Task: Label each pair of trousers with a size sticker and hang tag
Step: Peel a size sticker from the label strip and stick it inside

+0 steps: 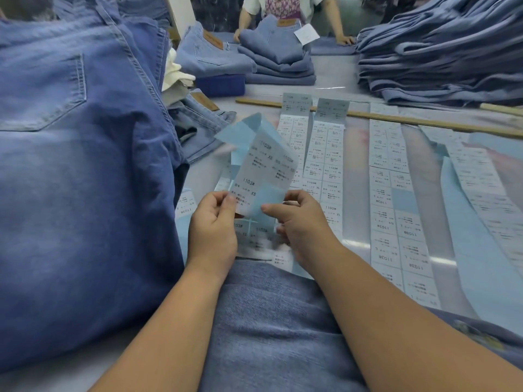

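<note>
Left hand (212,222) pinches the XS sticker strip (261,176) steady while right hand (297,222) fingers (271,208) pinch one sticker, apparently for peeling.

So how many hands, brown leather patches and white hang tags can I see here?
Hands: 4, left hand and right hand holding the sticker strip, plus far person's hands
Brown patches: 3
White hang tag: 1
Total: 8

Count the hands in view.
4: left hand and right hand pinching the sticker sheet; two far hands across the table. Others may be hidden.
</note>
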Motion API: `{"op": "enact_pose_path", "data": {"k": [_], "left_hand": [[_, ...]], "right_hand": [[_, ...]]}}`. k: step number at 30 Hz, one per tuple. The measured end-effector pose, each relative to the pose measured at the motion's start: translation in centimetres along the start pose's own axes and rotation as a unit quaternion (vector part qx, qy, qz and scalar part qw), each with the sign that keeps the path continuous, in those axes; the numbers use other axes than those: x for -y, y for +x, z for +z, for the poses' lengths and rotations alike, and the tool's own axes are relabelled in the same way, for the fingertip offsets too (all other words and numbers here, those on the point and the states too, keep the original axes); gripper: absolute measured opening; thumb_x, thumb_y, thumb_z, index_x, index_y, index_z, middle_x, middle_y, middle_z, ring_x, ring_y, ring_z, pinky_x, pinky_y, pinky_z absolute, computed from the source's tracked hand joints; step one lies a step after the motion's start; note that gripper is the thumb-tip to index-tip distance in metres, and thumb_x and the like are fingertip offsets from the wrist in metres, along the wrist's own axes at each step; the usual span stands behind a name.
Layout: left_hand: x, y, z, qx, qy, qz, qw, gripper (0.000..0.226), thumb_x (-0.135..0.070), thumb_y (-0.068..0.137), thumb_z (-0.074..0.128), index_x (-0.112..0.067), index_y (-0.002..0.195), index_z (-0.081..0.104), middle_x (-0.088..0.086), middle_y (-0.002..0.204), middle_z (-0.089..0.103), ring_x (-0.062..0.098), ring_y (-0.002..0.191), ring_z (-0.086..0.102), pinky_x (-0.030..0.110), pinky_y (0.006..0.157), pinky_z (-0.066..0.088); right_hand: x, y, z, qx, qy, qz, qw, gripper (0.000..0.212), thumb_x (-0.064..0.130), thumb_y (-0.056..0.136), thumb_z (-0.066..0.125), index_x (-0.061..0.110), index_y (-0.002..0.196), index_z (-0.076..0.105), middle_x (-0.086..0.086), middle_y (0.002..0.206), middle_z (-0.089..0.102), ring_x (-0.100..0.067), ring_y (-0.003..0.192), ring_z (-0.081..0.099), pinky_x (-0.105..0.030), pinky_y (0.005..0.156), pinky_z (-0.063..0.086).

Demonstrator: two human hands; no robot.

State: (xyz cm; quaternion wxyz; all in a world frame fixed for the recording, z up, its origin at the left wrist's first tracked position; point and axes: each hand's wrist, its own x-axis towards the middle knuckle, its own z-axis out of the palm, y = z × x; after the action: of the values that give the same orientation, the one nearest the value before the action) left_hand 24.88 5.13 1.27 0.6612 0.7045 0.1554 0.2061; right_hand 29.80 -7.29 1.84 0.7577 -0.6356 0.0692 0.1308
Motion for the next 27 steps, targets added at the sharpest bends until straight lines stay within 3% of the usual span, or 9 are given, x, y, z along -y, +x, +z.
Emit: {"op": "enact_pose_path", "data": {"k": [3,6,8,11,16,20,22,24,27], "left_hand": [[0.0,0.0,0.0,0.005,0.008,-0.001,1.000,0.023,-0.024,0.102,0.049,-0.022,0.086,0.065,-0.005,0.081,0.073,0.018,0.081,0.069,0.034,0.070,0.056],[-0.1,0.0,0.0,0.001,0.019,0.002,1.000,0.022,-0.026,0.101,0.052,-0.021,0.085,0.067,0.000,0.087,0.071,0.018,0.082,0.067,0.033,0.071,0.055],[0.0,0.0,0.0,-0.011,0.060,0.026,0.998,0.018,-0.028,0.099,0.055,-0.020,0.090,0.069,0.001,0.098,0.065,0.001,0.082,0.062,0.016,0.072,0.049],[0.0,0.1,-0.1,-0.044,0.102,0.053,0.992,0.014,-0.026,0.098,0.058,-0.018,0.096,0.069,-0.003,0.103,0.057,-0.016,0.081,0.055,-0.001,0.070,0.040],[0.2,0.1,-0.1,-0.024,0.083,0.027,0.996,0.017,-0.028,0.098,0.059,-0.022,0.088,0.071,-0.001,0.088,0.071,0.016,0.084,0.067,0.034,0.073,0.056],[0.1,0.0,-0.1,-0.032,0.095,0.025,0.995,0.014,-0.028,0.097,0.059,-0.027,0.085,0.066,-0.006,0.075,0.069,0.015,0.074,0.065,0.023,0.061,0.052],[0.1,0.0,-0.1,-0.043,0.125,0.034,0.991,0.006,-0.024,0.095,0.061,-0.030,0.095,0.058,-0.007,0.077,0.062,0.011,0.071,0.060,0.011,0.054,0.044],[0.1,0.0,-0.1,-0.055,0.190,0.058,0.979,0.012,-0.023,0.092,0.064,-0.030,0.098,0.056,-0.006,0.083,0.054,0.012,0.076,0.055,0.014,0.059,0.041],[-0.2,-0.3,0.2,-0.037,0.271,0.100,0.956,0.006,-0.022,0.088,0.069,-0.026,0.087,0.064,-0.003,0.093,0.050,0.020,0.092,0.052,0.031,0.082,0.045]], "right_hand": [[-0.2,0.1,0.3,0.019,0.027,0.004,0.999,0.037,-0.005,0.078,0.073,0.017,0.099,0.053,-0.013,0.110,0.066,-0.033,0.093,0.070,-0.052,0.080,0.059],[-0.2,-0.1,0.1,0.009,0.005,-0.021,1.000,0.040,-0.005,0.078,0.074,0.020,0.102,0.053,-0.007,0.104,0.066,-0.025,0.091,0.070,-0.033,0.063,0.058],[0.1,-0.2,-0.2,-0.011,-0.040,-0.061,0.997,0.038,0.000,0.078,0.076,0.023,0.099,0.054,-0.002,0.099,0.064,-0.016,0.086,0.067,-0.018,0.056,0.051],[0.2,-0.4,-0.3,-0.016,-0.090,-0.104,0.990,0.034,0.004,0.077,0.077,0.023,0.095,0.054,0.000,0.093,0.064,-0.011,0.082,0.066,-0.017,0.061,0.052],[0.0,-1.2,0.4,0.053,-0.109,-0.116,0.986,0.046,-0.004,0.077,0.071,0.021,0.111,0.053,-0.004,0.104,0.070,-0.019,0.094,0.069,-0.038,0.079,0.059],[0.0,-1.0,0.3,0.050,-0.126,-0.111,0.985,0.046,-0.001,0.083,0.067,0.024,0.118,0.051,-0.004,0.107,0.069,-0.021,0.096,0.068,-0.038,0.078,0.059],[-0.1,-0.9,0.3,0.051,-0.126,-0.111,0.984,0.045,0.002,0.085,0.066,0.028,0.118,0.050,0.002,0.106,0.069,-0.015,0.094,0.068,-0.024,0.069,0.057],[-0.1,-0.9,0.3,0.048,-0.127,-0.116,0.984,0.045,0.004,0.085,0.067,0.031,0.116,0.050,0.006,0.103,0.068,-0.010,0.091,0.067,-0.015,0.060,0.049],[-0.2,-0.8,0.2,0.032,-0.130,-0.118,0.984,0.046,0.004,0.085,0.066,0.033,0.117,0.050,0.004,0.102,0.070,-0.013,0.091,0.068,-0.022,0.065,0.049]]}}
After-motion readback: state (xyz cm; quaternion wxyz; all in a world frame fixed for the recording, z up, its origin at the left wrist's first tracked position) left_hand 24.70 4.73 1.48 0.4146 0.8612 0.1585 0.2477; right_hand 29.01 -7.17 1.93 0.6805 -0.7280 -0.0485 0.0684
